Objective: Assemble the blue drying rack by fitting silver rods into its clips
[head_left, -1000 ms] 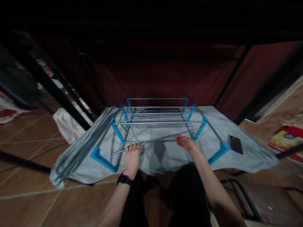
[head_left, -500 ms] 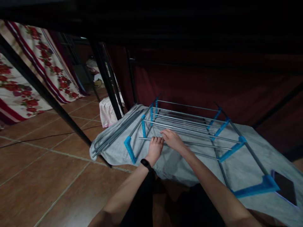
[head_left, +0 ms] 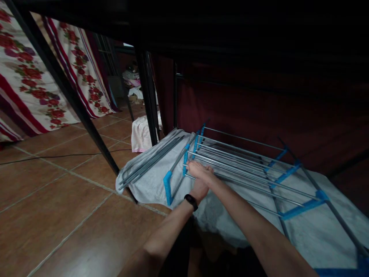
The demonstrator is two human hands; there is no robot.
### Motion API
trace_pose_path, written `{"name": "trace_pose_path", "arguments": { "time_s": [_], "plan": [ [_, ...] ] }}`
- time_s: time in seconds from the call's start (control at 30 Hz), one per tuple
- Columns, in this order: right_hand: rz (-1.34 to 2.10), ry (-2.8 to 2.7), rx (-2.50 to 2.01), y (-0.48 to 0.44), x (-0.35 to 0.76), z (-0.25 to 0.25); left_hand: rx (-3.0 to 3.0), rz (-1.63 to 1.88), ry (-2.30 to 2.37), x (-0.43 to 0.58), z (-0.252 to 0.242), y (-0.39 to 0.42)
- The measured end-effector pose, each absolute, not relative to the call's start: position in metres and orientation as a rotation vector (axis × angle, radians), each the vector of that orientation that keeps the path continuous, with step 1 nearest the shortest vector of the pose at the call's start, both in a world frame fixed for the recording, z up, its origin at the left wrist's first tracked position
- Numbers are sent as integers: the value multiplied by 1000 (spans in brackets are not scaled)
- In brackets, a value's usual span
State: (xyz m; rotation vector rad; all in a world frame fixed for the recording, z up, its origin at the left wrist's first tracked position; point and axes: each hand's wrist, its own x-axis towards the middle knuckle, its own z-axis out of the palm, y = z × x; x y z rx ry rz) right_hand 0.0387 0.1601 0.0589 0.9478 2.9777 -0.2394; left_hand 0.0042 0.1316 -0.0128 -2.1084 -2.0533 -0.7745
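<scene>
A rack frame of thin metal rods and blue plastic corner pieces (head_left: 167, 186) lies on a grey cloth in front of me. My right hand (head_left: 198, 169) is closed around a metal rod (head_left: 185, 165) near its left end, close to a blue side piece (head_left: 185, 161). Just below and partly behind it, my left hand (head_left: 200, 187), with a black band on the wrist, also grips the rod. The right hand covers most of the left fingers. Toward the right, the rod reaches another blue side piece (head_left: 302, 207).
Several loose grey rods (head_left: 152, 163) lie along the left of the grey cloth (head_left: 155, 192). A black metal post (head_left: 72, 100) slants down at the left, over the tiled floor (head_left: 72, 196). A dark red curtain (head_left: 245, 104) hangs behind, and a striped cloth (head_left: 141, 134) hangs beyond.
Both hands have moved up and closer together, the right now over the left at the rod's left end. The rod's left end has come up to the blue side piece. My view has shifted left.
</scene>
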Motion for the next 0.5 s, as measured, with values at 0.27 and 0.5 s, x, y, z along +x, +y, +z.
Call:
{"name": "trace_pose_path", "arguments": {
  "time_s": [0.27,0.5],
  "plan": [
    [-171,2989,850,169,-10,89,-1620,-1525,-2104,-11,-62,79],
    [-50,2995,865,167,-6,81,-666,-2357,-1977,-77,-31,115]
  ]
}}
